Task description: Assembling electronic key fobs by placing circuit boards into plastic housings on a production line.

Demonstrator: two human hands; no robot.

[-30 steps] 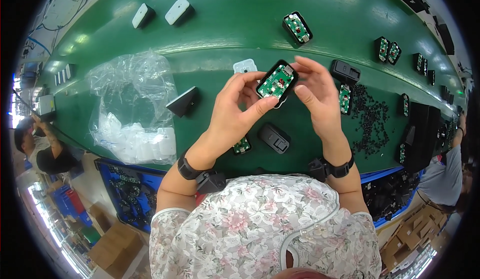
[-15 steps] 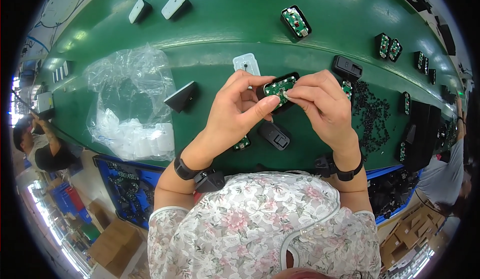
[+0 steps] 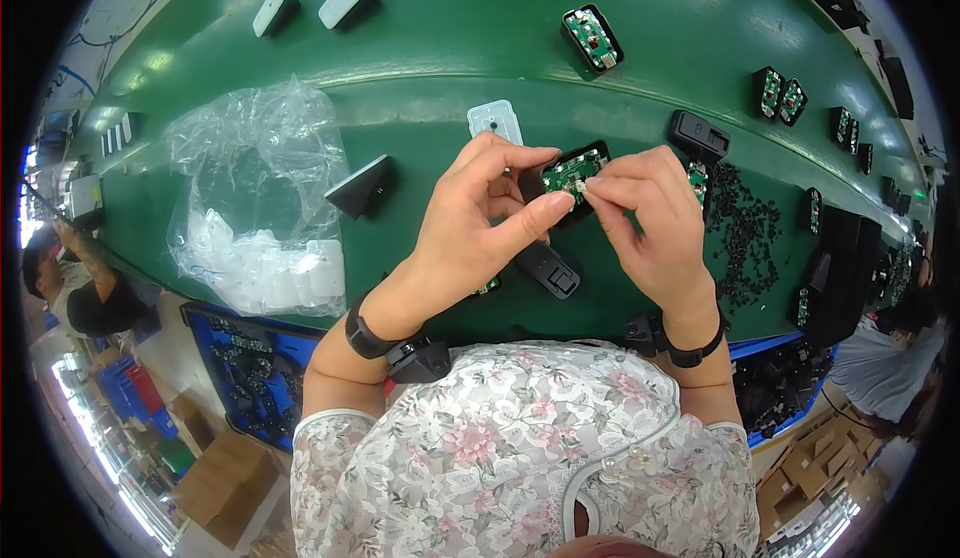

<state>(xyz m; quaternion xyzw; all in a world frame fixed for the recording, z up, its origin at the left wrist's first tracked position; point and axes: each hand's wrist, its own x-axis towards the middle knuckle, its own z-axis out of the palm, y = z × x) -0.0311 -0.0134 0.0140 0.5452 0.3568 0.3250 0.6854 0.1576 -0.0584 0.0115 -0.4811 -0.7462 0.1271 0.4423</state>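
My left hand [image 3: 470, 213] grips a small black plastic housing [image 3: 602, 148], thumb in front and fingers behind. Inside the housing sits a green circuit board [image 3: 568, 169], face up and slightly tilted. My right hand [image 3: 655, 223] has thumb and fingertips pinched at the board's near right part, on a tiny whitish piece [image 3: 583, 187] whose kind I cannot make out. Just beyond my left fingers lies a pale flat cover [image 3: 494, 118]. Below the held housing, a black housing [image 3: 552, 273] rests on the green table, partly hidden by my left hand.
A clear plastic bag [image 3: 250, 123] of white covers lies left, beside a tilted housing [image 3: 358, 188]. Small black parts [image 3: 742, 233] are heaped right, near another black housing [image 3: 698, 136]. Housings with boards [image 3: 593, 40] stand farther off. Blue bins [image 3: 225, 368] flank me; co-workers sit at both sides.
My left hand and the housing have shifted slightly right. My right fingertips stay pinched at the board, a little farther right, and more of the board's near edge is covered.
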